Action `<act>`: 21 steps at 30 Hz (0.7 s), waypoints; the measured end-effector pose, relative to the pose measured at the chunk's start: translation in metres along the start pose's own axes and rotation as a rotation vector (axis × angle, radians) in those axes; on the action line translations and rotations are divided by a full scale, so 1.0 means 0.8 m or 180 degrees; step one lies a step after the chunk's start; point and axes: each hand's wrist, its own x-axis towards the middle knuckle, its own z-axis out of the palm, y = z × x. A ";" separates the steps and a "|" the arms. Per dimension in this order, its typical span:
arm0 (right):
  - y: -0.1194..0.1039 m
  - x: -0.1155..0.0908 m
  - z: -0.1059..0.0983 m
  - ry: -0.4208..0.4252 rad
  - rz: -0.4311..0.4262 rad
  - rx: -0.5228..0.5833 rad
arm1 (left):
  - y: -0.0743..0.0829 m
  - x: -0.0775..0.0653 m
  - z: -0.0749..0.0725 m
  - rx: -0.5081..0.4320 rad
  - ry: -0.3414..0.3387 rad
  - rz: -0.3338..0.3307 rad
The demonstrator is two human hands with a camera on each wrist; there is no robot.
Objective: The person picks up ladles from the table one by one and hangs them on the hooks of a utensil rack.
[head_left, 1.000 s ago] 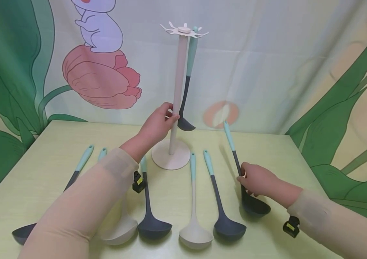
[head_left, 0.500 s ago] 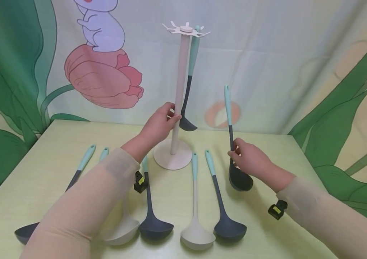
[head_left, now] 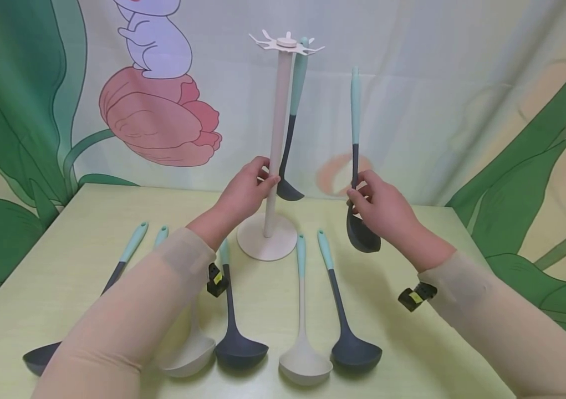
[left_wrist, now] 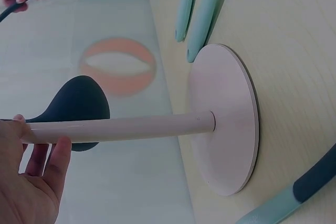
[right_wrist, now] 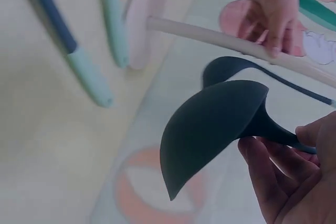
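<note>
My left hand grips the pale pink post of a utensil stand, thumb and fingers around it in the left wrist view. From the stand's hooked top hangs one dark ladle with a mint handle, right of the post. Out to the right, my right hand pinches a second dark ladle low on its stem, just above the bowl. That ladle is upright and raised over the table, mint handle end up. The right wrist view shows its dark bowl from close by.
On the table lie several ladles in a row, handles pointing away: a white ladle, a dark ladle and another dark ladle among them. My left sleeve covers part of the row. A printed curtain hangs behind.
My right hand has lifted its ladle from low over the table, moving up and slightly left, and the ladle has become more upright. My left hand keeps its grip on the post.
</note>
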 end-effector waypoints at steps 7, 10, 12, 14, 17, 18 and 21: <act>-0.029 0.003 -0.012 0.0114 -0.0109 0.0093 | 0.001 0.000 0.000 0.0006 0.0016 -0.0009; -0.037 0.003 -0.015 0.0138 -0.0158 0.0045 | 0.002 0.000 0.000 0.0004 0.0008 -0.0001; -0.040 0.004 -0.016 0.0149 -0.0181 0.0007 | 0.002 0.001 0.000 -0.0005 0.0003 -0.0004; -0.042 0.005 -0.016 0.0153 -0.0199 -0.0019 | 0.002 0.001 0.000 -0.0018 0.0000 -0.0007; -0.045 0.006 -0.016 0.0144 -0.0218 -0.0044 | 0.002 0.001 0.000 -0.0029 0.0000 -0.0034; -0.046 0.006 -0.016 0.0139 -0.0224 -0.0044 | 0.001 0.001 0.000 -0.0031 -0.0002 -0.0041; -0.049 0.006 -0.016 0.0122 -0.0244 -0.0059 | 0.000 0.001 0.000 -0.0029 -0.0001 -0.0043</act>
